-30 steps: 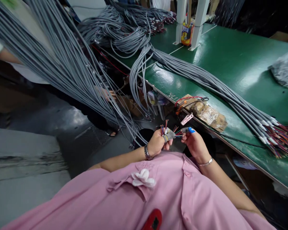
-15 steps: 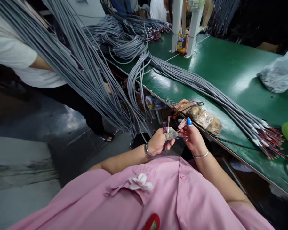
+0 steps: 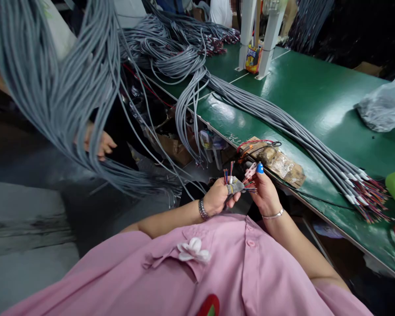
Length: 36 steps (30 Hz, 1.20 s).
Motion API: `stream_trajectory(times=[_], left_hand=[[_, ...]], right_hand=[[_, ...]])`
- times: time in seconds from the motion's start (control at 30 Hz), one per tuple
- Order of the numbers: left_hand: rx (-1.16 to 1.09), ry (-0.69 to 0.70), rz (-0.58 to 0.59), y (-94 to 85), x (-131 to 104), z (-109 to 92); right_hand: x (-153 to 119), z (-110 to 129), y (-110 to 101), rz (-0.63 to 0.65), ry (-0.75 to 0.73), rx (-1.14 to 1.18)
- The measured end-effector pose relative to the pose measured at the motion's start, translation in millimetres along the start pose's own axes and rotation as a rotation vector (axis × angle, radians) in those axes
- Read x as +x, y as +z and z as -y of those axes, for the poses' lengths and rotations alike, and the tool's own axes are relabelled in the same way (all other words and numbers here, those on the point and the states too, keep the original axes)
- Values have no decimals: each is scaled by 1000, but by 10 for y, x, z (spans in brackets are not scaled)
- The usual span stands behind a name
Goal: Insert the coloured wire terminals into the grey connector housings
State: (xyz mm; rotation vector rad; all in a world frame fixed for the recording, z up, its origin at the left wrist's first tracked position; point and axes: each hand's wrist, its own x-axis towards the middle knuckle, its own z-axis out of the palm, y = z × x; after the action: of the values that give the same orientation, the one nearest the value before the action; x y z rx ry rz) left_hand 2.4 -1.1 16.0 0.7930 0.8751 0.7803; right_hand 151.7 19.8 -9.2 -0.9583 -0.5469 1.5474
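Note:
My left hand (image 3: pixel 217 196), with grey knit fabric over its thumb, is closed around cable ends in front of my pink shirt. Thin coloured wires (image 3: pixel 229 172) stick up above its fingers, and more stripped wires (image 3: pixel 251 189) point toward my other hand. My right hand (image 3: pixel 266 193) wears a blue cover on the thumb. Between its thumb and fingers it pinches a small pink flat piece (image 3: pixel 250 170) with openings in it, close to the wires. The fingertips are partly hidden.
A bundle of grey cables (image 3: pixel 283 118) lies across the green table (image 3: pixel 316 87). Near the edge sits a taped block (image 3: pixel 276 161) with wires. At left a co-worker's hand (image 3: pixel 100 142) is at a large hanging bundle (image 3: pixel 62 87). A plastic bag (image 3: pixel 383 107) lies at right.
The co-worker's large cable bundle has swung left and sags lower, and the co-worker's hand now shows beneath it. My hands stay nearly in place; the pink piece has tilted slightly.

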Motion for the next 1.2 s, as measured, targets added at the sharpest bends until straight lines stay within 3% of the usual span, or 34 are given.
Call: stream_trajectory(times=[0.4, 0.87, 1.2], left_hand=[[24, -20, 10, -11, 42, 35], [66, 7, 31, -4, -72, 22], [23, 132, -88, -8, -87, 70]], right_hand=[[-30, 42, 53, -43, 37, 20], [-40, 67, -49, 38, 117, 92], [22, -54, -82, 35, -38, 5]])
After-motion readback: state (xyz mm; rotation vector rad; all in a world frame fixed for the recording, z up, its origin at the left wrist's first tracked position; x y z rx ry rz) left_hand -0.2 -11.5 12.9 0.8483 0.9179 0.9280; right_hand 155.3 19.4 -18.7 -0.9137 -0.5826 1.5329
